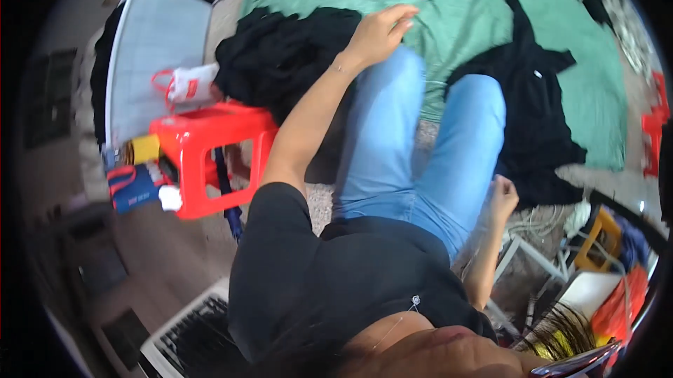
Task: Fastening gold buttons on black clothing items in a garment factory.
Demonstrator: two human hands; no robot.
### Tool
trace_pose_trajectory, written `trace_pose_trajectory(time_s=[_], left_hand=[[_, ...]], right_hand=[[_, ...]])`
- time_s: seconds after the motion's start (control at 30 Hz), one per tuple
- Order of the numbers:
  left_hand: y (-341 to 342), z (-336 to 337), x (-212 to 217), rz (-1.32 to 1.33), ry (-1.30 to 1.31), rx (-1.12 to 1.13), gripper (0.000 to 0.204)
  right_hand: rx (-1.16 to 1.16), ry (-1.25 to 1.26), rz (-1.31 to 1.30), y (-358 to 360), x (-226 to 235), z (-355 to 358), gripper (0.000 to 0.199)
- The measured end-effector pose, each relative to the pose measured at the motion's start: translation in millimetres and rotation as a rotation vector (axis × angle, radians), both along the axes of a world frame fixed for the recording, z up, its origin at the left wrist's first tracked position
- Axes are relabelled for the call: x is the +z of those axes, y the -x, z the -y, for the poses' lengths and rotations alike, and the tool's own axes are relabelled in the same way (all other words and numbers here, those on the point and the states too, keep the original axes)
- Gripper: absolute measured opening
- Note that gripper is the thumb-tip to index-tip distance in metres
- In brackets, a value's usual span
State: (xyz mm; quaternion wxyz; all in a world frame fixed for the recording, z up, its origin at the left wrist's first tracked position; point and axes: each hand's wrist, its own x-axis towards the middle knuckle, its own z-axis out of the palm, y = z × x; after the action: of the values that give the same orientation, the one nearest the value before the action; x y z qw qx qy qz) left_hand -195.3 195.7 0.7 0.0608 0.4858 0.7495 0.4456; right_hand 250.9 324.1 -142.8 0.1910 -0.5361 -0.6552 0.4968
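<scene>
My left hand (382,33) is raised over my left knee, its fingers stretched out to the right and the thumb a little apart. Nothing shows in it. Beneath and left of it lies a heap of black garments (284,56). Low beside my right thigh is my right hand (503,198), its fingers curled in; whatever they hold, if anything, is too small or hidden. Close to that hand, a black garment (522,115) is spread from my right knee across the green sheet (456,0).
A red plastic stool (210,133) stands at my left, with a white-and-red pouch (191,85) by its far edge. Beyond it leans a pale grey panel (158,49). A blue bag (133,189) hangs beside the stool. On the right are a white metal frame (519,255) and a yellow stool (599,241).
</scene>
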Motion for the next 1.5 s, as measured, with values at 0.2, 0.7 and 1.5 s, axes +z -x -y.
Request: trace_pose_trajectory(time_s=[0.2, 0.7, 1.5], left_hand=[[-74.3, 223.7, -128.9, 0.099, 0.356, 0.551, 0.02], [-160.2, 212.4, -172.5, 0.02, 0.309, 0.877, 0.065], [-63.4, 253.9, 152.6, 0.965, -1.04, 0.163, 0.019]], right_hand=[[-0.092, -0.117, -0.342, 83.7, 64.5, -18.4, 0.024], [0.031, -0.401, -0.336, 107.6, 129.3, 40.8, 0.022], [0.315, -0.472, -0.451, 154.3, 146.7, 69.1, 0.016]])
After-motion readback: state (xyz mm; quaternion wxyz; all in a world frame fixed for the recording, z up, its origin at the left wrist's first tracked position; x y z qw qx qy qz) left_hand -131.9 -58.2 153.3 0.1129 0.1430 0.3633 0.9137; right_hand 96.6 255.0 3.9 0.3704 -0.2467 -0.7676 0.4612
